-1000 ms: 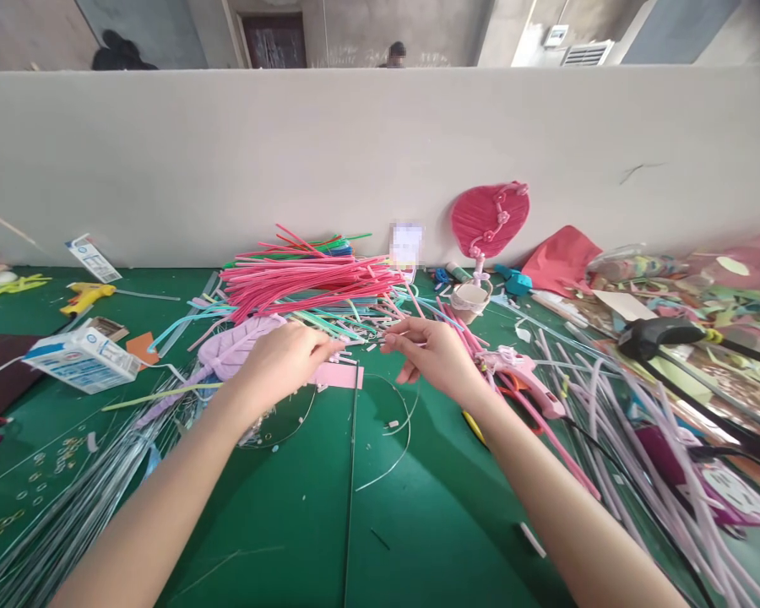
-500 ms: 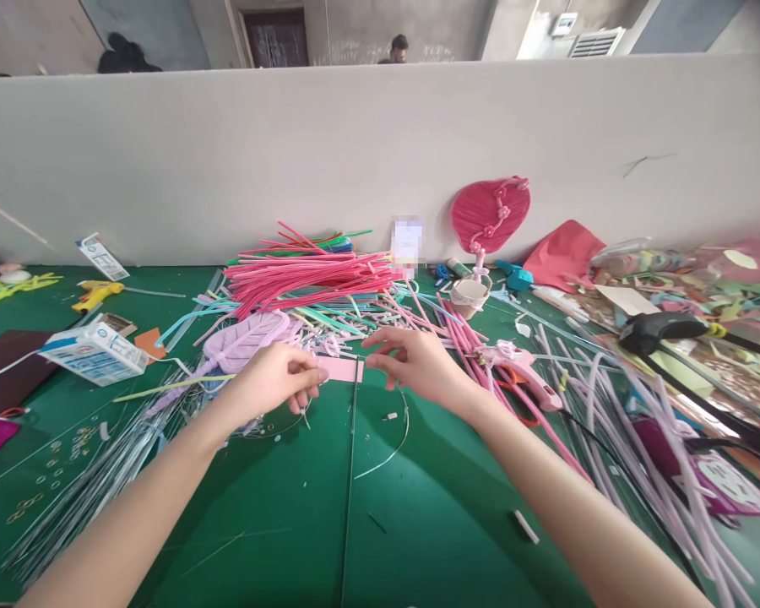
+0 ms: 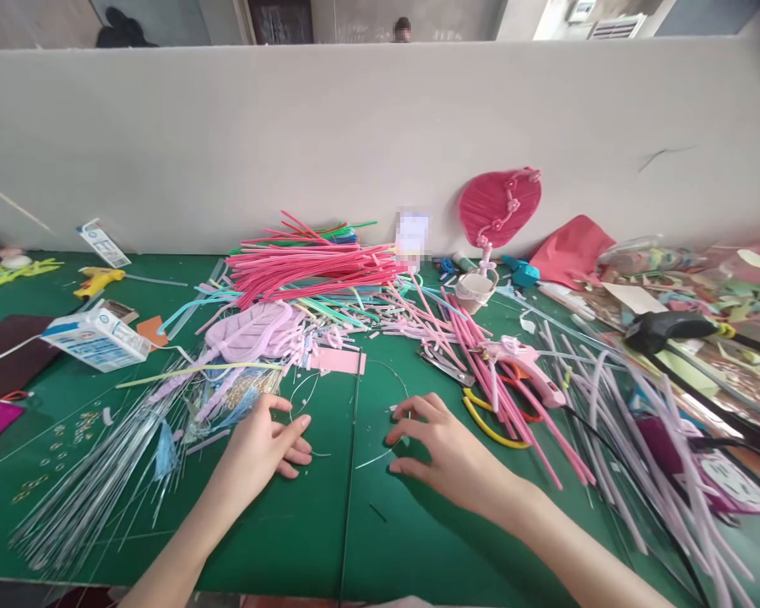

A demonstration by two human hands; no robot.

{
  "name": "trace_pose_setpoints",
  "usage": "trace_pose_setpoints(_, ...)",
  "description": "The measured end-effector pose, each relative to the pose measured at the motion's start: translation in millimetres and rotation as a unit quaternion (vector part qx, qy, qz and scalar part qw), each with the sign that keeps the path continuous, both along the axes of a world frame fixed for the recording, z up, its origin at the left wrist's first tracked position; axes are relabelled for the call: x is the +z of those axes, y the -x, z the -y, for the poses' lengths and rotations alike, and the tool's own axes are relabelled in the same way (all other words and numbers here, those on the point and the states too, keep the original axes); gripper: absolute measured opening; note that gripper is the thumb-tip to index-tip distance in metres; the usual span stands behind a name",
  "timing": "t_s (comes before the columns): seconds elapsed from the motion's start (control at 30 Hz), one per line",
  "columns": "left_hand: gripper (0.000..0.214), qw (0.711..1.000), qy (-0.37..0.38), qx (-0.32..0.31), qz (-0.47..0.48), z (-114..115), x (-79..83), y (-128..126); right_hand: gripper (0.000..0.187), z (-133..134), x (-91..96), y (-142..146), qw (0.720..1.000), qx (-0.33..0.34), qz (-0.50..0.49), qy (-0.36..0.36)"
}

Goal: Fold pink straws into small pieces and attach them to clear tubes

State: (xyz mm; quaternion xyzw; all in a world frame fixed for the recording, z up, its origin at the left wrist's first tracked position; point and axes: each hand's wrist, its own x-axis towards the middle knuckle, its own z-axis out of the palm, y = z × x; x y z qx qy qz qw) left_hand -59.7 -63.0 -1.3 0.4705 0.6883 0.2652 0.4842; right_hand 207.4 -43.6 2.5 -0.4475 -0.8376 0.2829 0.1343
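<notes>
Left hand and right hand pulled back since earlier, apart, flanking dark rod. Left's grip unclear; right's fingers parted. Clear wire just right of rod.

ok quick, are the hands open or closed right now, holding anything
Left hand: open, fingers loosely curled; whether it touches the thin strand beside it cannot be told.
Right hand: open, fingers apart, nothing visibly held.

A dark rod crosses the largely free table between the hands.
</notes>
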Motion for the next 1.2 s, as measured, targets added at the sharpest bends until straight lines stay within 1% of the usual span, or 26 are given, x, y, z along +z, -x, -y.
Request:
trace_pose_setpoints(0.1, 0.047, 0.996, 0.035, -0.043, -0.063, 6, 11.2, -4, 0.001, 9, -6.6, 1, 1.0, 0.0, 0.024, -0.019)
trace_pose_setpoints(0.17, 0.05, 0.986, 0.04, -0.097, -0.129, 9, 19.2, -3, 0.007, 11, -9.8, 1, 0.999, 0.011, 0.027, -0.024)
trace_pose_setpoints(0.2, 0.052, 0.976, 0.026, -0.135, -0.167, 10, 22.9, -1, 0.009, 11, -11.2, 0, 0.999, 0.018, 0.027, -0.027)
trace_pose_setpoints(0.27, 0.052, 0.943, -0.029, -0.226, -0.242, 9, 28.6, 5, 0.011, 12, -13.2, 0, 0.999, 0.026, 0.025, -0.034)
trace_pose_setpoints(0.33, 0.047, 0.9, -0.09, -0.311, -0.291, 4, 31.1, 13, 0.011, 12, -14.1, -1, 0.999, 0.028, 0.019, -0.038)
trace_pose_setpoints(0.4, 0.046, 0.867, -0.129, -0.377, -0.3, -5, 29.3, 20, 0.009, 13, -13.7, -1, 0.999, 0.026, 0.012, -0.034)
trace_pose_setpoints(0.47, 0.052, 0.848, -0.15, -0.413, -0.295, -14, 23.5, 25, 0.007, 13, -12.0, -2, 0.999, 0.02, 0.008, -0.024)
trace_pose_setpoints(0.57, 0.065, 0.839, -0.177, -0.421, -0.297, -26, 11.5, 27, 0.001, 13, -8.6, -1, 1.0, 0.008, 0.001, -0.007)
trace_pose_setpoints(0.7, 0.059, 0.831, -0.224, -0.388, -0.331, -35, -1.2, 25, 0.006, 11, -8.1, 1, 1.0, -0.007, -0.009, 0.009)
trace_pose_setpoints(0.9, 0.056, 0.82, -0.272, -0.327, -0.382, -36, -12.4, 26, 0.008, 3, -15.3, 3, 0.999, -0.038, -0.023, -0.005)
trace_pose_setpoints(1.03, 0.058, 0.816, -0.294, -0.309, -0.39, -35, -15.2, 28, 0.011, -3, -19.3, 5, 0.998, -0.065, -0.022, -0.014)
trace_pose_setpoints(1.1, 0.061, 0.813, -0.295, -0.315, -0.39, -37, -13.5, 27, 0.012, -6, -21.2, 7, 0.997, -0.077, -0.022, -0.017)
trace_pose_setpoints(1.17, 0.066, 0.809, -0.291, -0.345, -0.377, -41, -10.4, 25, 0.012, -7, -22.7, 8, 0.996, -0.081, -0.025, -0.021)
trace_pose_setpoints(1.2, 0.072, 0.806, -0.286, -0.367, -0.366, -45, -8.7, 24, 0.012, -7, -23.2, 9, 0.996, -0.081, -0.027, -0.023)
